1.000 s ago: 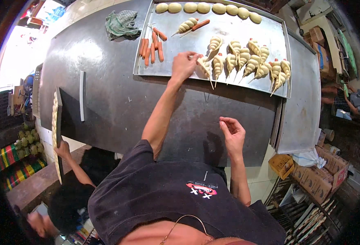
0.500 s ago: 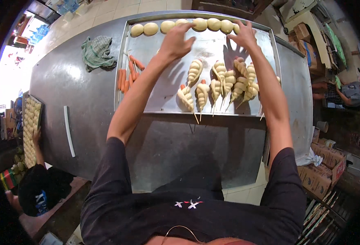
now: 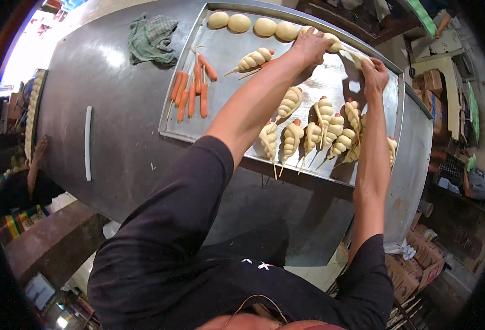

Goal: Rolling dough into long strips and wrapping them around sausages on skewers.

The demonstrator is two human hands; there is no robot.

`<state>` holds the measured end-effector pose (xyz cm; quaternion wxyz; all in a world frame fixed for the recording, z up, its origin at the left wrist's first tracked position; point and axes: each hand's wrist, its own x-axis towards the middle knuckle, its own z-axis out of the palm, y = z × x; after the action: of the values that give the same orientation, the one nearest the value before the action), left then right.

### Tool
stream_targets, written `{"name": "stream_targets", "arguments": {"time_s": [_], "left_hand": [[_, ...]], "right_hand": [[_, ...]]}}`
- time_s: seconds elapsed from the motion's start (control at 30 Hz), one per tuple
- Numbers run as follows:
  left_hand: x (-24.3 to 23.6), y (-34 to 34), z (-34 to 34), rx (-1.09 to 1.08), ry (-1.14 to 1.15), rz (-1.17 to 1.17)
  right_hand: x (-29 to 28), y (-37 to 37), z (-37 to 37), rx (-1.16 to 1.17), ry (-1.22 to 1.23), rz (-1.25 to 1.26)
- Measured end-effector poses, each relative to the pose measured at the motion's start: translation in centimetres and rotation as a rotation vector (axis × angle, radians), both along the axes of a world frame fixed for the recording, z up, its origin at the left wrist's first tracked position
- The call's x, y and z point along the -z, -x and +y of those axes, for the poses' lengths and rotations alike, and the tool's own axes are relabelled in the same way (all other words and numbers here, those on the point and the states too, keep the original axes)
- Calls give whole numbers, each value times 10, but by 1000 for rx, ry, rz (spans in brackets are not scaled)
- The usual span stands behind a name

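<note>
A piece of dough (image 3: 349, 50) is drawn out into a strand at the far right of the metal tray (image 3: 198, 135). My right hand (image 3: 374, 76) is closed on its right end. The fingers of my left hand (image 3: 311, 46) are closed at its thicker left end, beside a row of round dough balls (image 3: 265, 27) along the far edge. Nearer me lie several skewered sausages wrapped in dough coils (image 3: 292, 136); my right forearm partly covers some. Another wrapped sausage (image 3: 255, 58) rests left of my left forearm. Bare orange sausages (image 3: 182, 104), some on sticks, sit at the tray's left.
A green checked cloth (image 3: 152, 39) lies on the metal table (image 3: 121, 137) left of the tray, with a white strip (image 3: 89, 143) nearer me. At the far left a person's hand (image 3: 40, 147) is beside another tray (image 3: 35, 110). Cardboard boxes (image 3: 418, 256) stand at the right.
My hands have moved right along the far edge, and a dough piece is now stretched between them. The view has turned, showing a wrapped sausage my left arm was covering.
</note>
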<state>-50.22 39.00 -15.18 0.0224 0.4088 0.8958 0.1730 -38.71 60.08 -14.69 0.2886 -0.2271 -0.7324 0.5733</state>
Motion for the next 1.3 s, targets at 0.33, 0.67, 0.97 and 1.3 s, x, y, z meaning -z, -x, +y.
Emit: {"name": "stream_targets", "arguments": {"time_s": [0.33,0.67,0.97,1.3], "left_hand": [[-116,-234,-173,99,-965,-1086],[-23,-390,-477,-505,-1343,-1274],[-44,-439,-438,-597,-423,-199],[-33,-523,-450,-468,-573,-295]], "right_hand": [[-136,-221,-255,-65,-800,69],[-70,-480,-372,-279,-542,-196],[14,-411,-368,-248,-1024,-625],[10,-502,-427,-468,-862,-595]]}}
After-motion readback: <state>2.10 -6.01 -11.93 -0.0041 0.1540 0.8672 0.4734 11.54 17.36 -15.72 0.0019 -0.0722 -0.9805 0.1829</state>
